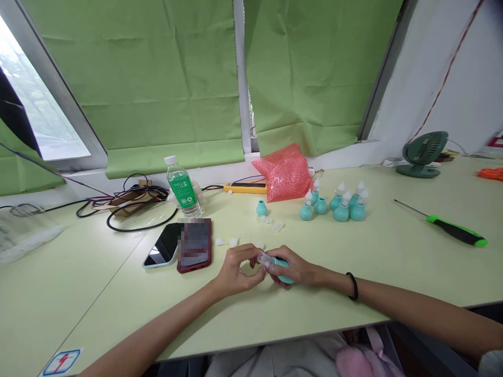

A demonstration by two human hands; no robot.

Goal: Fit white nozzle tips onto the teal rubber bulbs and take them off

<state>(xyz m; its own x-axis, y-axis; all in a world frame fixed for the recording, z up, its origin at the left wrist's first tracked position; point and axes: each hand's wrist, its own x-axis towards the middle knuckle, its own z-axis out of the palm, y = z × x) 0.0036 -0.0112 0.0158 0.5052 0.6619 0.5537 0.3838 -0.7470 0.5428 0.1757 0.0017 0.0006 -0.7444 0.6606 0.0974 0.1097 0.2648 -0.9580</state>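
Observation:
My right hand point(294, 263) is closed round a small teal squeeze bulb point(284, 270), which lies tilted with its neck to the left. A clear plastic tube piece point(265, 258) sits at the neck, and the thumb and fingers of my left hand point(240, 268) pinch at it. Just beyond my hands lie small white tips point(234, 242) and loose clear pieces point(266, 220). A bare teal bulb point(261, 209) stands upright behind them. To the right stand several teal bulbs with clear pointed tops point(341, 208), along with an open-necked one point(321, 206).
Two phones point(195, 246) lie left of my hands, before a water bottle point(183, 188) and tangled black cables point(129, 201). A red bubble-wrap bag point(288, 173) and a yellow power strip point(245, 187) are at the back. Rightward are a screwdriver point(451, 229) and a green fan point(424, 152).

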